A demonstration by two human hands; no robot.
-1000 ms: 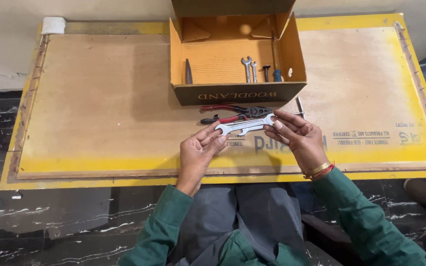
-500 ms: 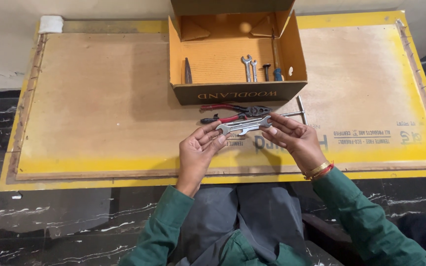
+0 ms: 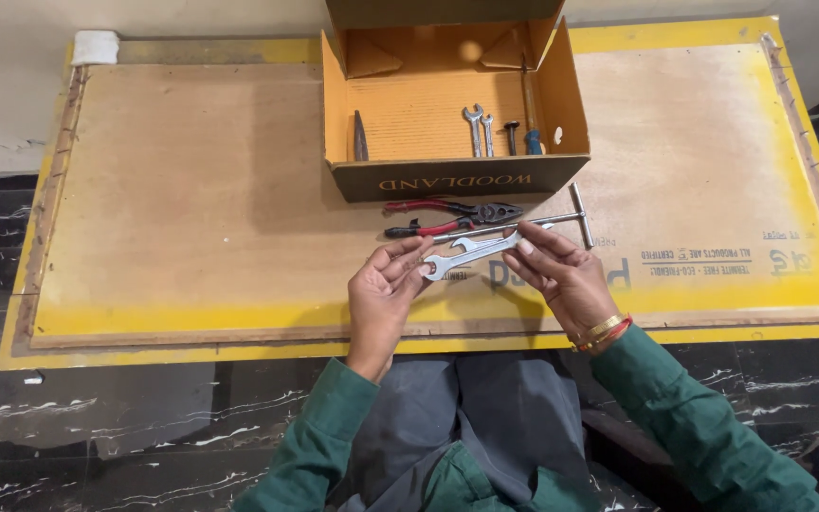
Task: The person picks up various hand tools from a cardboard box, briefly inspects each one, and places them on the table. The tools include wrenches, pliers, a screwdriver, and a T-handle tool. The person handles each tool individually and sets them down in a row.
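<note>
Both hands grasp two flat silver double-ended steel spanners [image 3: 471, 254] above the yellow-edged plywood worktop [image 3: 191, 218]: left hand [image 3: 386, 294] pinching one end, right hand [image 3: 561, 275] the other. Red-handled pliers [image 3: 447, 216] lie just beyond.

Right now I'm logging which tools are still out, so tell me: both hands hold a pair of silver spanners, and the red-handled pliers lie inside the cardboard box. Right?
Not quite. The head view shows the red-handled pliers lying on the board, in front of the cardboard box, not inside it. The left hand and right hand do hold the silver spanners.
</note>
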